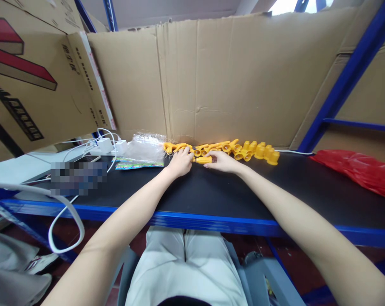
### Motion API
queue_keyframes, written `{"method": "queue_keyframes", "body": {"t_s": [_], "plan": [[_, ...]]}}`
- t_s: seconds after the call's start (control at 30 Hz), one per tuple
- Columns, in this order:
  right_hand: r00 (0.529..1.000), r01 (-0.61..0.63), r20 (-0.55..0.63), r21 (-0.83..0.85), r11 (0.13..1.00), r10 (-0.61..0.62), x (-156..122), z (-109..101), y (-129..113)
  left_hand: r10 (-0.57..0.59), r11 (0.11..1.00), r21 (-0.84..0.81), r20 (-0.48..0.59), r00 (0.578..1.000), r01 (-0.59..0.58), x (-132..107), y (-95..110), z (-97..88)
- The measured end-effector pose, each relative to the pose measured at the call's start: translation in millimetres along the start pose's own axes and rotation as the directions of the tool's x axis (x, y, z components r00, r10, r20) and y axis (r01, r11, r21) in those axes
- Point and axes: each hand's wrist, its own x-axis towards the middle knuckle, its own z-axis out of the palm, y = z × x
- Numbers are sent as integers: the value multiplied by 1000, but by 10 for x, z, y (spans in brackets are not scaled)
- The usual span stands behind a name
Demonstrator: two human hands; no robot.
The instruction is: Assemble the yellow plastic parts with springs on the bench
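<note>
Both my hands rest on the black shelf top [275,191] near its back. My left hand [180,162] is curled, its fingers pinching one end of a small yellow plastic part [203,160]. My right hand [222,161] grips the other end of that same part with closed fingers. Just behind the hands a row of several similar yellow plastic parts [243,150] lies along the cardboard wall [230,76].
A clear plastic bag [144,146] and a shiny patterned packet [135,164] lie left of my hands. White chargers [111,145] and cables [65,212] sit further left. A red plastic bag [361,170] lies at the right. Blue shelf posts [345,80] frame the right side.
</note>
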Motion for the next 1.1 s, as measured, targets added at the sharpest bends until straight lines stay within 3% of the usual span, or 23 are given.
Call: {"method": "queue_keyframes", "body": {"t_s": [0.1,0.2,0.33,0.57,0.7,0.83,0.97,1.1], "plan": [[1000,5,-10,2,1000,-5,-5,-22,-11,17,995,-93,-125,992,-28,40,-115,88],[1000,17,-14,40,999,-17,-11,-56,17,-97,974,-220,-183,978,55,79,-243,178],[1000,26,-16,17,1000,-26,-23,-85,22,-149,941,-321,-101,984,109,72,-281,149],[1000,3,-25,-80,997,-5,-34,-110,-38,-197,932,-311,3,980,188,22,-224,18],[998,-61,-8,159,985,63,-30,-178,22,-224,933,-284,17,975,219,38,-266,42],[987,-153,105,420,895,119,-54,-231,59,-212,944,-260,-1,977,205,33,-270,31],[948,-300,243,476,827,204,-70,-173,41,-209,953,-232,-42,977,194,19,-261,16],[929,-363,259,503,785,264,-50,-88,29,-233,951,-217,-31,972,221,22,-284,40]]}}
